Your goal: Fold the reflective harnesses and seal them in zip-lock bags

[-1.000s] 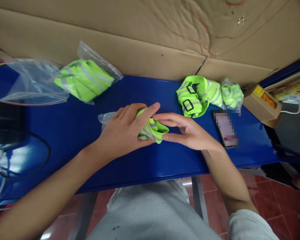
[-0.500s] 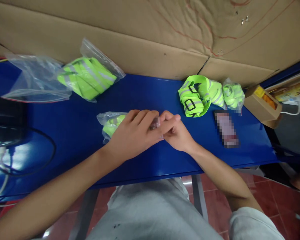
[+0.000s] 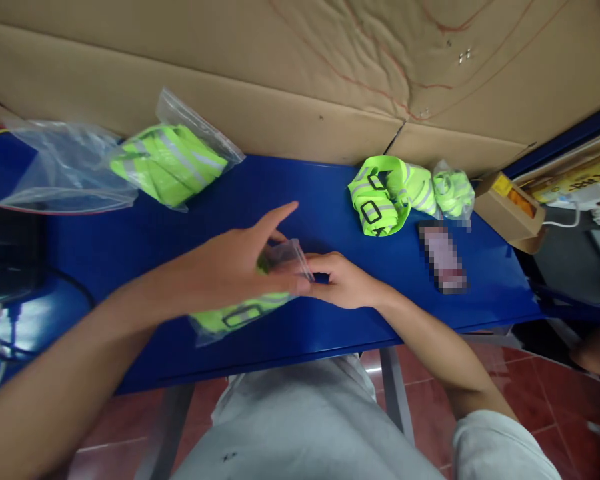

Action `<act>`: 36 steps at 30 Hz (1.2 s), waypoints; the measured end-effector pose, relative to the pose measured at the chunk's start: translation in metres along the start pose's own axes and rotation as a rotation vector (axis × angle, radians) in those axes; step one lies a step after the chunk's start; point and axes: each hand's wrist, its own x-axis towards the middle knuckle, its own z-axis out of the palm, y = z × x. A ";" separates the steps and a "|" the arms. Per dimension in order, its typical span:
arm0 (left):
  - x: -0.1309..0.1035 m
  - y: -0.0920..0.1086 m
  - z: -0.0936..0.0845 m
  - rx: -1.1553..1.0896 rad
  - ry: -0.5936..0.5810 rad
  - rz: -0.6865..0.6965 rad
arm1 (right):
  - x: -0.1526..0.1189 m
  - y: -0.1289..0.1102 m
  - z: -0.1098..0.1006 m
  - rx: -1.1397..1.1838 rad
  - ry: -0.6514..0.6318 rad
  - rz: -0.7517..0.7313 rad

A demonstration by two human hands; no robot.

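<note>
A clear zip-lock bag (image 3: 245, 316) holds a folded neon-yellow reflective strap with a black buckle, low over the front part of the blue table. My right hand (image 3: 350, 283) pinches the bag's zip end between thumb and fingers. Across the top of the bag lies my left hand (image 3: 225, 267), its thumb raised and its fingers stretched out toward my right fingertips. The left hand hides much of the bag, and its far fingers are partly out of sight.
Behind my left hand is another bagged strap (image 3: 173, 163), beside a larger clear bag (image 3: 70, 167). A loose rolled strap (image 3: 377, 200), a small bagged strap (image 3: 453, 193), a phone (image 3: 443, 259) and a cardboard box (image 3: 510, 207) stand on the right. Cables (image 3: 13, 333) lie at left.
The bag has come nearer to me and turned, now showing its buckle. My left hand has rolled thumb-up and opened, while my right hand has moved slightly down, its fingers at the zip end.
</note>
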 end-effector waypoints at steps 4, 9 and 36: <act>0.009 -0.015 -0.012 -0.454 -0.282 -0.129 | -0.005 -0.005 -0.012 -0.074 0.095 -0.045; 0.001 -0.019 -0.007 -0.841 0.158 -0.232 | -0.011 -0.006 -0.025 -0.154 0.235 -0.040; 0.009 -0.026 0.015 -1.001 0.184 -0.194 | -0.009 0.009 -0.023 0.110 0.409 0.240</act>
